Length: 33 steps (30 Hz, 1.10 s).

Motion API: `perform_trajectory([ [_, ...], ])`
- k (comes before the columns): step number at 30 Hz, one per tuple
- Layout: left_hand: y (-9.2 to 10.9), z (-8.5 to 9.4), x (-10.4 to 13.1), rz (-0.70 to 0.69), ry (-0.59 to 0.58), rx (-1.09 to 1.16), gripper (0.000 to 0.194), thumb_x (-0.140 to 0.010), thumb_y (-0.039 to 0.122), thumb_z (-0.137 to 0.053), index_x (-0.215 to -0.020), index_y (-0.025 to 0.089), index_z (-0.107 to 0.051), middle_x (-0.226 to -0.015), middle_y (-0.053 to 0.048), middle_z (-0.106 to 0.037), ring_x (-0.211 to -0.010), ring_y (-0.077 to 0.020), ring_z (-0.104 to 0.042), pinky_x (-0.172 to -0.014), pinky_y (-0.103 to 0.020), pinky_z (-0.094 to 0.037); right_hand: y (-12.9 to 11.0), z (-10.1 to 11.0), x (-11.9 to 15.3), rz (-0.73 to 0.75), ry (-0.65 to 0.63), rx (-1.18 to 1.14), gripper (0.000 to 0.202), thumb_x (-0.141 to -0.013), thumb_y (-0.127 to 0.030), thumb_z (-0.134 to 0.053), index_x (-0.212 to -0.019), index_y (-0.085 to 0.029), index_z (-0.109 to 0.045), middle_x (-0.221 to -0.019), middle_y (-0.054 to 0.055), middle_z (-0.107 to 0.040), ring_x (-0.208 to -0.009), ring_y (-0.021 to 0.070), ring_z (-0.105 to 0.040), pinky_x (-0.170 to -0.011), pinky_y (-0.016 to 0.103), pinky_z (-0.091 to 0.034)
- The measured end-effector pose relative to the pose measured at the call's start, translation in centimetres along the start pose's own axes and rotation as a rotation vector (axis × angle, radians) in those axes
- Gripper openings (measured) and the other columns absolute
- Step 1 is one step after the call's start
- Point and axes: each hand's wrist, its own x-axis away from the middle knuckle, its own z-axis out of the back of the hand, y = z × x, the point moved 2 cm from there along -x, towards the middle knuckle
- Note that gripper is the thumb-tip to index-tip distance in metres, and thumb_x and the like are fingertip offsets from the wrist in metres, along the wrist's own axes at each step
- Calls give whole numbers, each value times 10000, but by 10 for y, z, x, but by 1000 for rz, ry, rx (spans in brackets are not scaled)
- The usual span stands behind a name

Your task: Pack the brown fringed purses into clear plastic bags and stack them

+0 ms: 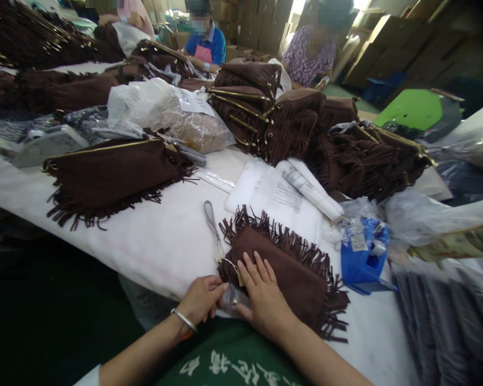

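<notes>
A brown fringed bag [293,273] lies flat on the white table near its front edge, its fringe pointing away and to the right. My right hand [261,289] rests on it with the fingers spread. At the bag's left end, my left hand [205,297] has thumb and fingers pinched together by a small piece of clear plastic [231,297]; part of what the fingers hold is hidden. A white string with a tag [240,277] hangs at that end of the bag. Just beyond it lies a grey strap loop [211,214].
Another brown fringed bag [108,169] lies at left. Behind are piled brown bags [290,118], a plastic-wrapped bundle [165,112] and white printed plastic bags [269,187]. A blue tape dispenser [364,257] and grey wrapped goods [434,316] sit at right. Several people work across the table.
</notes>
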Motion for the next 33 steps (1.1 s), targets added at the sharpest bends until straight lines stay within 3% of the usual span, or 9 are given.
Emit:
perform_trajectory([
  [3, -6, 11, 0, -30, 14, -83, 455, -793, 571, -420, -849, 153, -590, -590, -6, -622, -355, -107, -454, -343, -210, -319, -7, -4, -4, -29, 34, 8, 838, -803, -544, -555, -1456, -156, -201, -1532, 109, -64, -1388, 367, -35, -1099, 563, -165],
  [6, -3, 45, -4, -98, 108, -204, 365, -836, 488, -449, -832, 170, -629, -660, -35, -647, -530, -156, -574, -529, -259, -449, -8, -12, -6, -23, 96, 40, 641, -896, -421, -477, -1448, -208, -231, -1532, 77, -102, -1393, 337, -60, -1102, 546, -173],
  [8, 13, 68, -14, -304, 244, -384, 276, -885, 334, -432, -1029, 200, -624, -959, -86, -668, -904, -221, -610, -828, -351, -449, -6, -18, -5, -13, 134, 65, 558, -927, -333, -442, -1441, -237, -250, -1529, 50, -140, -1395, 318, -80, -1104, 539, -178],
  [11, 46, 87, -38, -757, 311, -840, 451, -857, 63, -397, -1250, 253, -510, -1318, -89, -509, -1278, -243, -373, -1078, -489, -183, -2, -28, -3, -1, 156, 82, 549, -931, -291, -442, -1441, -242, -246, -1524, 36, -170, -1395, 312, -87, -1105, 537, -180],
  [15, 58, 100, -53, -844, 194, -1139, 269, -854, 57, -441, -993, 180, -635, -1029, -83, -653, -1102, -218, -519, -1066, -453, -214, 1, -32, -4, 8, 161, 87, 563, -932, -323, -446, -1446, -241, -231, -1522, 31, -179, -1396, 313, -78, -1106, 533, -175],
  [19, 31, 100, -14, -659, 258, -1182, 176, -862, 176, -477, -836, 127, -644, -701, -90, -642, -768, -235, -610, -832, -398, -412, 2, -26, -5, 2, 168, 69, 616, -910, -345, -480, -1451, -219, -215, -1526, 44, -161, -1395, 323, -64, -1109, 547, -143],
  [22, 7, 80, 19, -356, 237, -967, 222, -851, 287, -495, -976, 167, -633, -657, -86, -657, -633, -247, -625, -652, -330, -428, 3, -22, -3, 27, 145, 46, 709, -859, -361, -543, -1455, -175, -205, -1527, 90, -137, -1389, 359, -45, -1100, 581, -115],
  [27, 2, 22, 18, 54, -77, 116, 307, -681, 441, -665, -771, 180, -529, -493, 22, -587, -412, -179, -579, -457, -241, -385, 8, -25, -5, 66, 102, 84, 626, -875, -159, -441, -1453, -146, -202, -1521, 120, -136, -1388, 362, -11, -1071, 611, -146],
  [33, 16, -30, 0, 98, -49, 576, 317, -786, 453, -574, -878, 170, -465, -885, -83, -668, -848, -189, -687, -639, -231, -519, 21, -6, -17, 117, -124, 20, 773, -786, -197, -538, -1457, -117, -163, -1528, 128, -56, -1384, 372, 21, -1062, 619, -147],
])
